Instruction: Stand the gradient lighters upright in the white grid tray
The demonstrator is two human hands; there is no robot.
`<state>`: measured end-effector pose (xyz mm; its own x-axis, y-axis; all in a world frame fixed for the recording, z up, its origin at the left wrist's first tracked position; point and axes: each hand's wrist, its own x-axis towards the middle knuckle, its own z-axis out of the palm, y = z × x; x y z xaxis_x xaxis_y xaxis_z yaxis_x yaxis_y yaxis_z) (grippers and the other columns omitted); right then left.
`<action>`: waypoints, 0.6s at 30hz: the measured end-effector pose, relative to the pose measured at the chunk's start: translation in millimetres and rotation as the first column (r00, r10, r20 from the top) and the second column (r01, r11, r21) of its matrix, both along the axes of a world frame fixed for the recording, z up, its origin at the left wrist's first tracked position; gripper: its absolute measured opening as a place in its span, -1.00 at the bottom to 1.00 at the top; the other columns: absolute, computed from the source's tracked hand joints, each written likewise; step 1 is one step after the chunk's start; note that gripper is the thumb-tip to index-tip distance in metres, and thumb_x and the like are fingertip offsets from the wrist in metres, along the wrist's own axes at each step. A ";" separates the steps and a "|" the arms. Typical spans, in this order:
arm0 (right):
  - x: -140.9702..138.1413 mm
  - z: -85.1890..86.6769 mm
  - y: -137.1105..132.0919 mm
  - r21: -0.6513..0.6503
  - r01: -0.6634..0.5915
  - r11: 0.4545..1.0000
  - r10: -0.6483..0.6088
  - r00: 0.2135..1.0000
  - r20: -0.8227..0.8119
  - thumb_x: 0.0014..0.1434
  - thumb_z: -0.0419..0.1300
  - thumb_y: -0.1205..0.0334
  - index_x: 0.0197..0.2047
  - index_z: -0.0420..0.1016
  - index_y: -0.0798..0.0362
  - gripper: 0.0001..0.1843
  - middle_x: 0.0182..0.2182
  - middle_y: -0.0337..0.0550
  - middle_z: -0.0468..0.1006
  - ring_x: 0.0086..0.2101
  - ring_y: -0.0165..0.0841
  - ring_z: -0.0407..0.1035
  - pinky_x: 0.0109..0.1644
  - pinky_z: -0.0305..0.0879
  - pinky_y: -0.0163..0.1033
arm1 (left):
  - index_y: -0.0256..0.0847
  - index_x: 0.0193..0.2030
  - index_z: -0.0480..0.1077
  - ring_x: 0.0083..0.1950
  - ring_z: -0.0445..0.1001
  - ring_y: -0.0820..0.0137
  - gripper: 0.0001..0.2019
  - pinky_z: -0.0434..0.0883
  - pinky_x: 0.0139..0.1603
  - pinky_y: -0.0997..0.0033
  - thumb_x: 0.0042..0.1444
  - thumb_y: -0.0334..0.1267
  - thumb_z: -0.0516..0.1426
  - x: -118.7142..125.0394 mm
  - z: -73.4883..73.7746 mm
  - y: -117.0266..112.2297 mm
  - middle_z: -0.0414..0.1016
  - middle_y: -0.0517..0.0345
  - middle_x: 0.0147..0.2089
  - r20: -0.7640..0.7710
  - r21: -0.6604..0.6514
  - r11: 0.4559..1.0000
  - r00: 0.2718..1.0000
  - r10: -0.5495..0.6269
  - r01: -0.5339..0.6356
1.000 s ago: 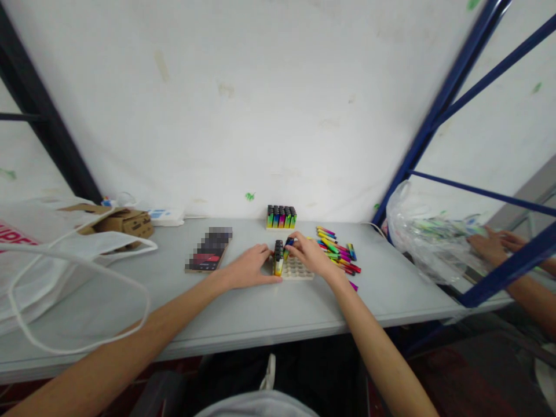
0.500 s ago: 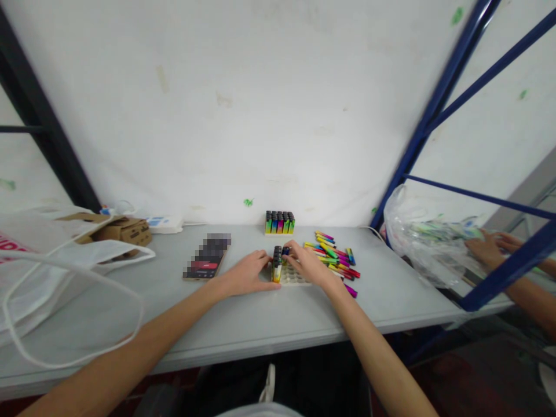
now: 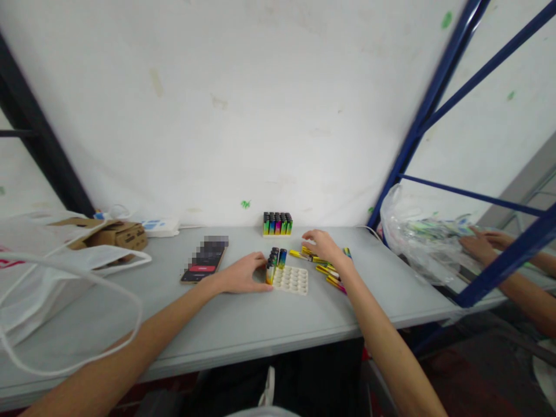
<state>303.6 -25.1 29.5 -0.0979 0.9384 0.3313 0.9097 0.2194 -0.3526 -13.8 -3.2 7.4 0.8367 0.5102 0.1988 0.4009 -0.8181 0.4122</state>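
A pale tray with round sockets lies on the table in front of me. Black-topped lighters stand in its left column, and one blue-and-yellow lighter stands beside them at the back. My left hand grips the tray's left side, thumb at the front corner and fingers against the standing lighters. Over the loose pile to the right, my right hand hovers with bent, parted fingers and nothing visible in them. Loose, shiny multicoloured lighters lie beneath and around it, partly hidden by the hand and forearm.
A filled block of upright lighters stands near the wall. Left are a phone, a cardboard box and white plastic bags. Past the blue rack post, another person's hands work near a clear bag.
My right hand has left the tray and moved right to the loose lighters. A blue-and-yellow lighter now stands uncovered in the second column. My left hand stays at the tray's left side.
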 end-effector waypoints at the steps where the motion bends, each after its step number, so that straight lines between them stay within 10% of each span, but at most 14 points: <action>1: 1.1 -0.1 6.1 -0.040 0.007 0.999 -0.005 0.999 0.054 0.30 0.39 0.26 0.02 0.72 0.14 -0.75 0.02 0.17 0.72 0.03 -0.08 0.60 0.23 0.40 -0.05 | -0.19 0.04 0.56 0.15 0.54 -0.02 -0.44 0.47 0.26 0.09 0.12 0.23 0.34 1.1 -0.5 -0.3 0.54 -0.08 0.08 0.002 0.010 1.000 1.000 0.010 -0.010; 18: 6.7 -6.6 2.3 -0.137 -0.278 0.951 0.292 0.952 0.095 0.14 0.47 0.27 -0.17 0.79 -0.01 -0.85 -0.13 -0.04 0.74 -0.03 -0.11 0.55 0.18 0.38 -0.13 | -0.20 0.02 0.49 0.00 0.61 -0.01 -0.27 0.50 0.05 0.13 -0.07 0.36 0.41 14.4 5.2 13.9 0.63 -0.04 0.00 -0.011 -0.030 0.997 0.997 0.070 -0.070</action>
